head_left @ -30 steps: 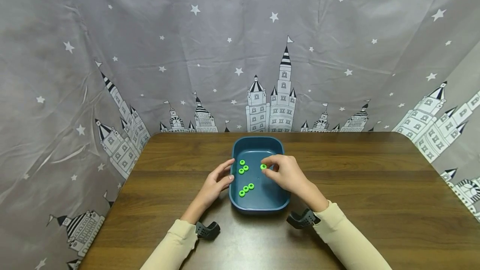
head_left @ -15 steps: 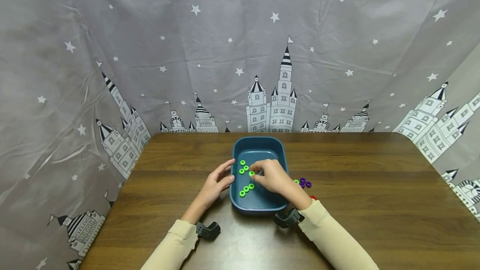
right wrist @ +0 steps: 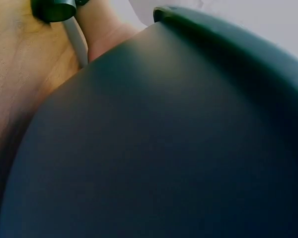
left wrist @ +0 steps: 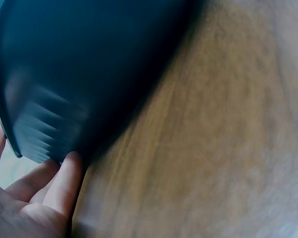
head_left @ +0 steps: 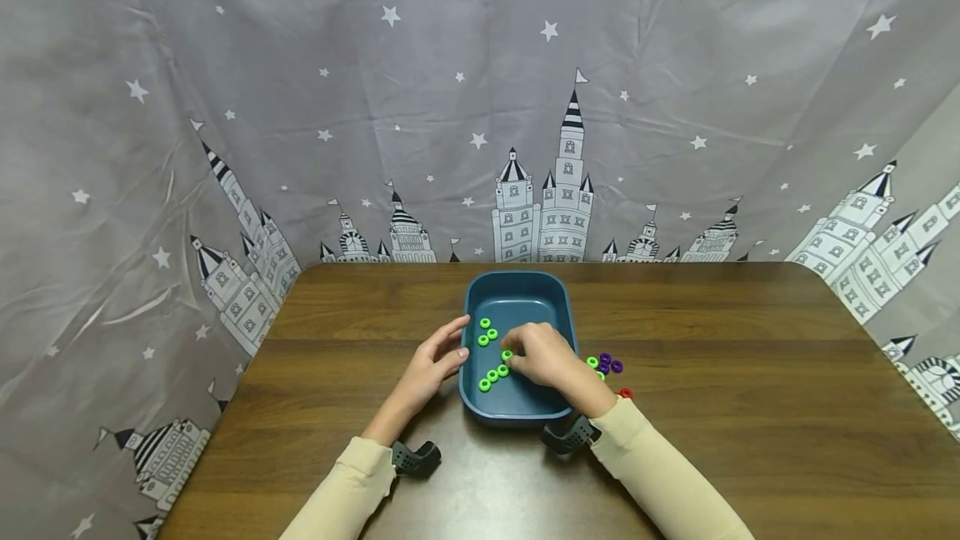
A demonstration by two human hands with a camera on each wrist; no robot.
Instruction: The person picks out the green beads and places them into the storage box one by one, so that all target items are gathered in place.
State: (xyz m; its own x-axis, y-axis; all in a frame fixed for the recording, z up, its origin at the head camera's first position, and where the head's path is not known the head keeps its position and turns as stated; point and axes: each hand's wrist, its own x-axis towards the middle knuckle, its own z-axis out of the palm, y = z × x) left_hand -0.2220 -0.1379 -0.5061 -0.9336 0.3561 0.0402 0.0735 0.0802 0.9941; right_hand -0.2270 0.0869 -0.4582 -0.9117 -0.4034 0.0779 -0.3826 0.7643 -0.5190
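A dark teal tray (head_left: pixel 517 288) stands on the wooden table (head_left: pixel 750 407), holding several green rings (head_left: pixel 486 332). My right hand (head_left: pixel 542 357) reaches into the tray and pinches one green ring (head_left: pixel 507 354) just above a short row of green rings (head_left: pixel 492 377). My left hand (head_left: pixel 435 365) rests against the tray's left wall, fingers relaxed; the left wrist view shows my fingers (left wrist: pixel 59 183) touching the outer wall of the tray (left wrist: pixel 79 74). The right wrist view is filled by the tray (right wrist: pixel 179 148).
To the right of the tray lie a few purple rings (head_left: pixel 609 365), a green ring (head_left: pixel 592 362) and a red ring (head_left: pixel 626 394) on the table. A grey curtain with stars and castles (head_left: pixel 480 107) hangs behind the table.
My right hand carried a green ring from the tray's right side leftward and down toward the lower row of rings. The rings beside the tray came into view. The left hand stayed put.
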